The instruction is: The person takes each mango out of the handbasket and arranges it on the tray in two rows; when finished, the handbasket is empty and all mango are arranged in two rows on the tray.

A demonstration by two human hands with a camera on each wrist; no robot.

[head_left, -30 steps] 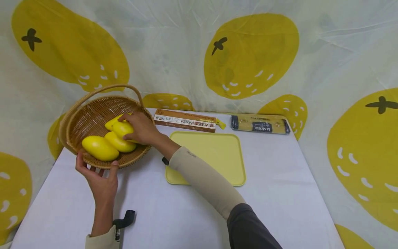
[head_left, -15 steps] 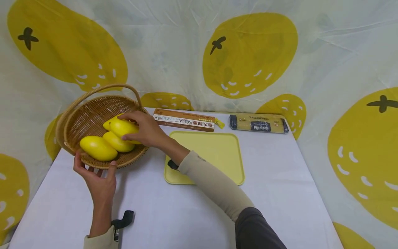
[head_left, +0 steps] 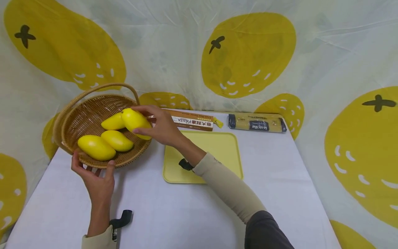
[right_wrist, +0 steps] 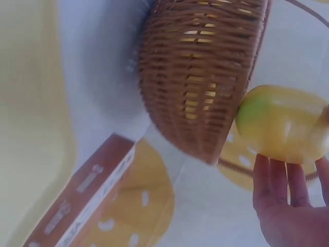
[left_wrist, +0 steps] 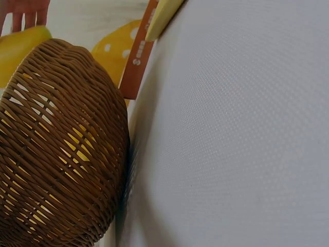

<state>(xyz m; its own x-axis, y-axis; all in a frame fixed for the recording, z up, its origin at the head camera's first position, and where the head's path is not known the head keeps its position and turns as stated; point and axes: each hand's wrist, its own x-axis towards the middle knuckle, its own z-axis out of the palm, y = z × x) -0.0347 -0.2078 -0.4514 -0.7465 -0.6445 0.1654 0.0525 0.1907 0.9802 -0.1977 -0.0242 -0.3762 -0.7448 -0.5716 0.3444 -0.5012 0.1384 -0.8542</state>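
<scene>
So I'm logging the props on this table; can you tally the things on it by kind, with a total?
Mangoes: 4, one held by the right hand, three in the basket
Wicker basket: 1
Pasta packs: 2, box and bag
Yellow tray: 1
Total: 8

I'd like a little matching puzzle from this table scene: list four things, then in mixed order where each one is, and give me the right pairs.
Things:
1. lifted mango
2. wicker basket
3. yellow tray
4. dark noodle packet

Places:
A. far right end of the table
B. held in the right hand
C. middle of the table, empty
D. steadied at its rim by the left hand

Pairs: 1-B, 2-D, 3-C, 4-A
</scene>
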